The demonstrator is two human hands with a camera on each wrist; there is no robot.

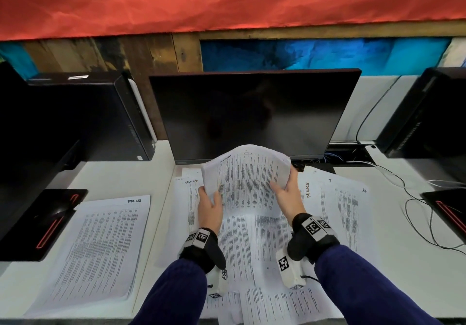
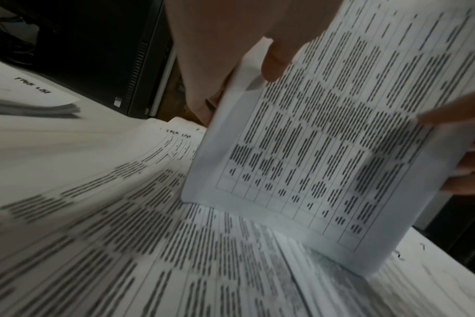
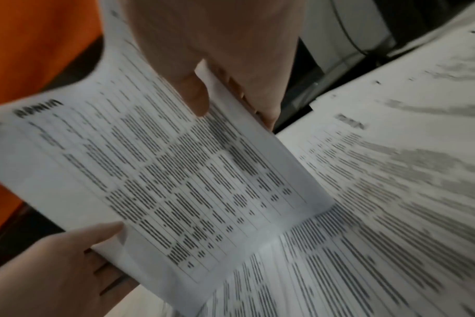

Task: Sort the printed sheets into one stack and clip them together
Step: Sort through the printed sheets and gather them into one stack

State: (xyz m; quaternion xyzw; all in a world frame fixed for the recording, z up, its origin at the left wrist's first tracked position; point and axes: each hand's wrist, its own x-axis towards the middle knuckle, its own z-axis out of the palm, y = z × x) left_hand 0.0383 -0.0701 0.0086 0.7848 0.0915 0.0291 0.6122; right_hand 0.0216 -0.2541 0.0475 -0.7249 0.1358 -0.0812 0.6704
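Head view: both hands hold one bundle of printed sheets (image 1: 245, 181) upright in front of the dark monitor (image 1: 252, 115), its lower edge standing on the loose sheets (image 1: 345, 213) spread over the counter (image 1: 121, 176). The left hand (image 1: 210, 207) pinches the bundle's left edge and the right hand (image 1: 287, 193) its right edge, each grip closed on paper, thumb on the printed face. The bundle's long axis runs roughly up and away from the person and bows at the top; the hands sit level, neither nearer. A separate stack (image 1: 98, 246) lies flat, well apart to the left. Squaring the bundle likely turns on tapping that lower edge straight down. No clip is visible anywhere.

Left wrist view: the thumb (image 2: 274, 62) presses the bundle's face, the other fingers hidden behind it. The bottom edge meets the sheets beneath, though blur hides whether the edges are flush.

Right wrist view: the thumb (image 3: 193, 94) clamps the right margin; the picture is too smeared to read the print, or to count the sheets.
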